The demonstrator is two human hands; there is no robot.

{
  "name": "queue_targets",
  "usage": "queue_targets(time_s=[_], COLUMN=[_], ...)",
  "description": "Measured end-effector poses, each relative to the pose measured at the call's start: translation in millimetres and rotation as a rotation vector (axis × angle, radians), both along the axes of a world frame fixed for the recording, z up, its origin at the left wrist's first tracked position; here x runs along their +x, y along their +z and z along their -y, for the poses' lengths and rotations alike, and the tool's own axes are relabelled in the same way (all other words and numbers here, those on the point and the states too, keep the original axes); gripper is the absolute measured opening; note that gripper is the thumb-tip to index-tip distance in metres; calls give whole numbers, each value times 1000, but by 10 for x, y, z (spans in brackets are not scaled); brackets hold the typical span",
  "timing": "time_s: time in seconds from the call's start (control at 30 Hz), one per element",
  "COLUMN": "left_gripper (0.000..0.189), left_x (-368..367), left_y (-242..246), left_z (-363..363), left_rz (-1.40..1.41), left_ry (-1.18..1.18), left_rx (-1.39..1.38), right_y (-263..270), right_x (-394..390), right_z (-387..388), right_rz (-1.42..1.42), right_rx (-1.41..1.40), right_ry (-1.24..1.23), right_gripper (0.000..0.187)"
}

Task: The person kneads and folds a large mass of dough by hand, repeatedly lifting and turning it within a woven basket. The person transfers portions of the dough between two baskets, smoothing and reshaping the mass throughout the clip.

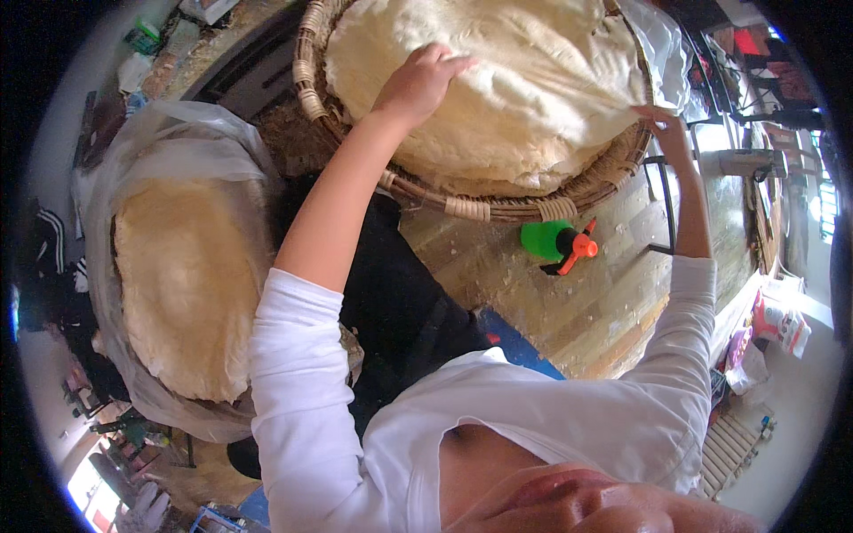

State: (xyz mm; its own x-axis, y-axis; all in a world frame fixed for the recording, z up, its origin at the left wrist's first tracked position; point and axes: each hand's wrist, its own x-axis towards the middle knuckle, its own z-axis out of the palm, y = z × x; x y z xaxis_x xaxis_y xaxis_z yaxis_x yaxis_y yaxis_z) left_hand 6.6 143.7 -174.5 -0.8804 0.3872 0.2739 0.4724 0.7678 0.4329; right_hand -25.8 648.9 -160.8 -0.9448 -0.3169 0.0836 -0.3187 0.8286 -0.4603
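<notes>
A round wicker basket (pixel 466 208) stands before me, filled with a broad, pale, soft mass of layered sheet material (pixel 426 156) that looks fibrous. My left hand (pixel 420 83) rests on its upper surface, fingers bent; whether they pinch the material cannot be told. At the basket's right rim, my right hand (pixel 670 136) grips the edge of the thin top layer. Folds in that layer run toward these fingers, so it is drawn taut there. Clear plastic sheeting (pixel 656 53) hangs over the rim just beyond my right hand.
On my left, a plastic-lined container (pixel 176 150) holds a similar pale mass (pixel 190 286). A green spray bottle (pixel 543 240) with an orange nozzle stands on the wood-patterned floor (pixel 600 313) below the basket. Black metal legs (pixel 666 206) are at the right. Bags (pixel 780 320) lie farther right.
</notes>
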Motion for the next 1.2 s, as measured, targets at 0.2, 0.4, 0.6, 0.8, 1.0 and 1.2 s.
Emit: queue_targets(time_s=[0.2, 0.4, 0.6, 0.8, 1.0, 1.2], left_gripper=[60, 66, 22, 30, 34, 22], left_x=[460, 572, 1476, 3237, 4180, 4310], left_y=[-391, -299, 4, 105, -46, -157], left_z=[52, -56, 844, 2357, 2789, 3174], left_rz=[343, 440, -244, -13, 74, 263], left_ry=[-105, -86, 81, 846, 819, 1119], left_rx=[-406, -404, 213, 65, -200, 370], right_y=[-131, -491, -653, -82, 321, 156], right_x=[323, 469, 571, 747, 1308, 2389], right_z=[614, 1423, 1757, 2594, 4368, 5918], right_rz=[179, 18, 160, -211, -274, -183], right_rx=[498, 364, 733, 330, 75, -259], right_ry=[56, 324, 448, 304, 677, 1131], right_gripper=[33, 45, 58, 39, 26, 22])
